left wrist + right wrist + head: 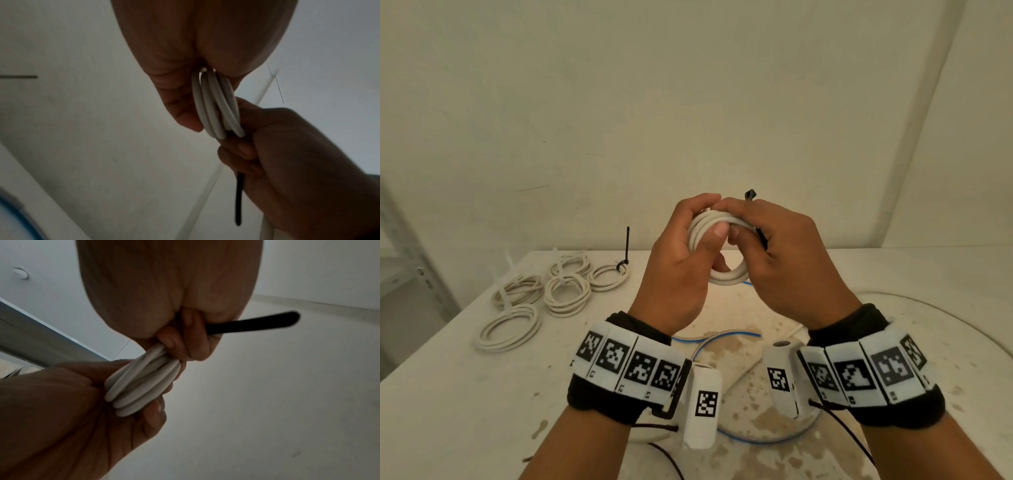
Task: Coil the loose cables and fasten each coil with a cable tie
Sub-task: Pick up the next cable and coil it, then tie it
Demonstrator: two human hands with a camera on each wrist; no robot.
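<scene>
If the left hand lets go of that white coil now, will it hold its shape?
Probably not: the white coil shows no closed tie, so its springy loops would likely fan open. The black cable tie looks stiff, jutting straight from the right hand.

Both hands cover most of the white cable coil (726, 274). The black cable tie (750, 196) vanishes inside the right hand (787, 260); whether it circles the coil cannot be told. The left hand (678, 270) hides its grip on the coil's top.
</scene>
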